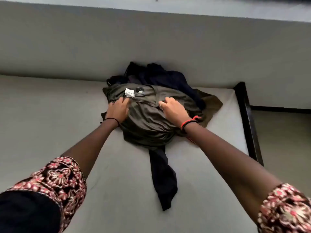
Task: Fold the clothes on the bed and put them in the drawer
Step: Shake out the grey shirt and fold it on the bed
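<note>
A crumpled olive-green jersey garment (pixel 144 121) tops a heap of dark navy clothes (pixel 168 76) on the far part of the grey-sheeted bed (pixel 50 115), with a long black cloth piece (pixel 163 179) trailing nearward. The 2 hands rest on it. The left hand (pixel 117 108) has its fingers fairly straight beside the white label (pixel 129 94), and the right hand (pixel 173 110) has its fingers bent onto the cloth — whether they pinch it I cannot tell.
</note>
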Demonstrator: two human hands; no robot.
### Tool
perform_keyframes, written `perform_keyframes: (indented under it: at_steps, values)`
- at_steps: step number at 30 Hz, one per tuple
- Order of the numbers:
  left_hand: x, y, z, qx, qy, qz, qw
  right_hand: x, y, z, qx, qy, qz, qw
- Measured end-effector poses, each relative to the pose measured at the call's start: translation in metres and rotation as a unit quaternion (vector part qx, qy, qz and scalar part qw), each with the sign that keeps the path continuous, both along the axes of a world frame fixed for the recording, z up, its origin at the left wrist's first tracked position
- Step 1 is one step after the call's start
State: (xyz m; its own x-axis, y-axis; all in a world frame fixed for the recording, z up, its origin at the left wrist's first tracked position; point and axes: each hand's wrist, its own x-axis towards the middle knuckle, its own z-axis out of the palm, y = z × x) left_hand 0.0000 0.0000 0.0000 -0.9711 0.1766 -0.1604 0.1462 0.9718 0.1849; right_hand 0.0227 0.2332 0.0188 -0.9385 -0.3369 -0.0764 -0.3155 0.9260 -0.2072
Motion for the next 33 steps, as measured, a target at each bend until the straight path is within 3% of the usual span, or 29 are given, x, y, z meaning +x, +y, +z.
perform_keyframes:
  at_steps: [6, 11, 16, 21, 33]
  values:
    - [0.002, 0.017, -0.050, -0.010, 0.013, -0.041, 0.999, -0.025, -0.017, -0.056, 0.100, -0.026, 0.049, 0.993]
    - [0.003, 0.023, -0.059, -0.007, 0.028, -0.048, 0.998, -0.038, -0.015, -0.066, 0.104, -0.025, 0.032, 0.994]
    - [0.007, 0.023, -0.062, 0.016, 0.063, -0.061, 0.996, -0.031, -0.015, -0.057, -0.048, -0.068, -0.021, 0.996]
    - [0.017, 0.035, -0.052, 0.001, 0.067, -0.097, 0.993, 0.003, -0.007, -0.029, -0.223, -0.074, -0.038, 0.971]
    - [0.060, 0.023, -0.006, -0.070, 0.069, -0.028, 0.995, 0.057, 0.052, 0.094, -0.352, -0.086, -0.069, 0.930]
